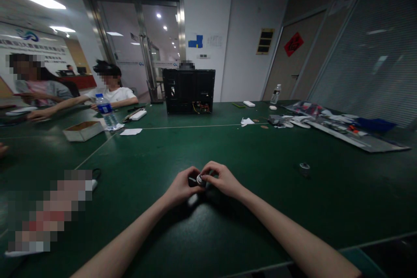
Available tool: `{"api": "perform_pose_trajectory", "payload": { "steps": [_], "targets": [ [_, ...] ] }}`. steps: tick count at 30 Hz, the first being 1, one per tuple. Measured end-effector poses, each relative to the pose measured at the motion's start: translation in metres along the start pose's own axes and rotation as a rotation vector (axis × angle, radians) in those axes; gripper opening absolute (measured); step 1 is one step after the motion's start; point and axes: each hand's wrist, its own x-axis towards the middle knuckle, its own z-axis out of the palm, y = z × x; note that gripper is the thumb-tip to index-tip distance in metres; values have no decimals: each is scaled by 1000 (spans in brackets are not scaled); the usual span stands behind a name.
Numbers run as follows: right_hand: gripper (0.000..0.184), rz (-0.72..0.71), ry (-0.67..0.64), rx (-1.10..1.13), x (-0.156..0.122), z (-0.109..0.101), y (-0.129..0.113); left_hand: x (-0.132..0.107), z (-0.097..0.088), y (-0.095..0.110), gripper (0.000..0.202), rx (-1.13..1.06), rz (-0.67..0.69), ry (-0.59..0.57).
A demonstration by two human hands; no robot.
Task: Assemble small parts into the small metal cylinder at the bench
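A small round silvery part (200,179) sits pinched between the fingertips of both hands, left hand (181,189) and right hand (220,180) meeting over the near-centre green bench (260,200); another small roll (305,168) lies well right.

A green table (228,147) carries a black case (189,90), water bottle (107,113) and cardboard box (83,130).

Both forearms are bare to the frame's edge — the left hand (181,188) and right hand (221,180) ungloved, without rings.
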Motion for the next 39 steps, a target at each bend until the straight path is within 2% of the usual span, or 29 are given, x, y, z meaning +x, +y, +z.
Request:
{"api": "perform_pose_trajectory", "payload": {
  "steps": [6, 11, 16, 20, 23, 30, 39],
  "targets": [
    [8, 21, 3, -6, 0, 0, -2, -1, 0, 6, 25, -29, 0, -13],
    [9, -14, 30, -9, 0, 0, -3, -1, 0, 6, 27, -10, -12, -23],
    [14, 5, 71, -43, 3, -11, 3, 0, 0, 1, 35, -15, -25, -12],
    [14, 103, -144, -94, 3, -23, 10, 0, 0, -1, 34, 4, -17, -1],
    [16, 107, -276, -179, 1, -27, 12, 0, -1, -1, 33, 16, -8, -12],
    [17, -32, -385, -398, 1, -28, 18, 1, -4, -2, 36, -3, -31, -17],
    [18, -16, -429, -398, 1, -32, 15, 0, -7, 3, 38, 5, -39, -66]
  ]
}}
